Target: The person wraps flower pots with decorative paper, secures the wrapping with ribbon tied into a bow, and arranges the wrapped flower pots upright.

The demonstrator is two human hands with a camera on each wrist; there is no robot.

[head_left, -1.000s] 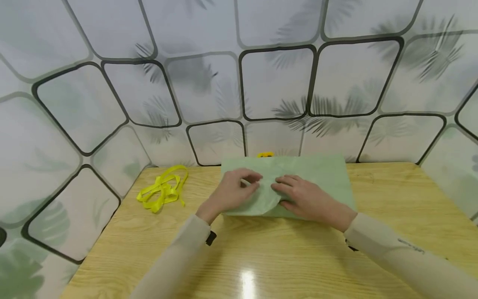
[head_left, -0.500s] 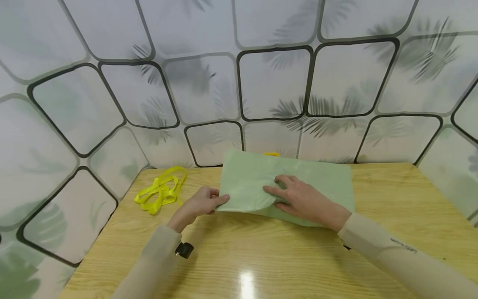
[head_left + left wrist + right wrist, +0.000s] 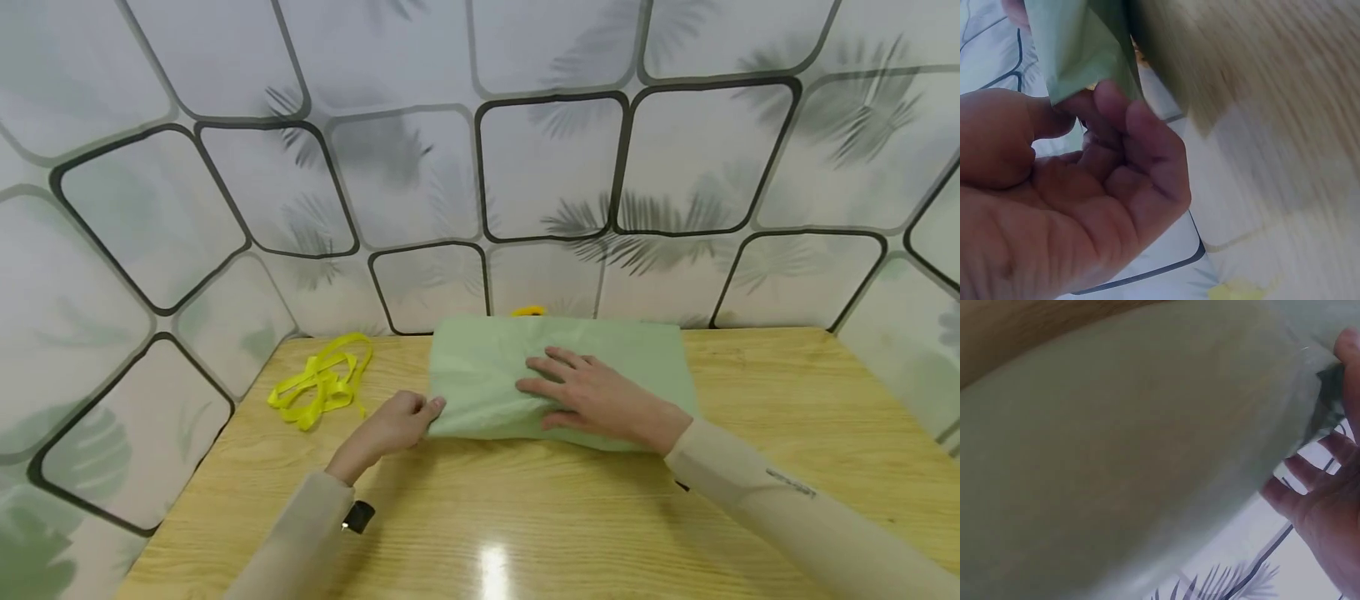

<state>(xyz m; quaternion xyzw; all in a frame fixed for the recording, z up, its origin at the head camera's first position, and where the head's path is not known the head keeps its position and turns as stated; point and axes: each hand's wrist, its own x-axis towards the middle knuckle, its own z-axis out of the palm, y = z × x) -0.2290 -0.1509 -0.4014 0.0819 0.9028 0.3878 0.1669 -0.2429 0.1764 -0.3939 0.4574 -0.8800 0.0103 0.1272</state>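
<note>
A pale green sheet of wrapping paper (image 3: 476, 358), seemingly folded over itself, lies across the back of the table in the head view. At its near left corner my left hand (image 3: 386, 429) pinches the edge between thumb and fingers. The left wrist view shows that corner of the paper (image 3: 1079, 56) at the fingertips, the other fingers curled below. My right hand (image 3: 603, 400) rests on the middle of the sheet with fingers spread. In the right wrist view the paper (image 3: 1116, 444) bulges beside the right hand (image 3: 1329, 500), whose fingers reach over its edge.
A loose tangle of yellow ribbon (image 3: 341, 389) lies on the wooden table (image 3: 465, 517) to the left of the paper. Just behind the paper's back edge shows a small yellow object (image 3: 529, 311), mostly hidden. A patterned cloth wall (image 3: 555, 167) borders the table behind and at both sides.
My left hand moved left from above the paper to its near left corner, took hold, and lowered it slightly toward me. The paper flattened and shifted left; my right hand stayed on it, fingers spreading.
</note>
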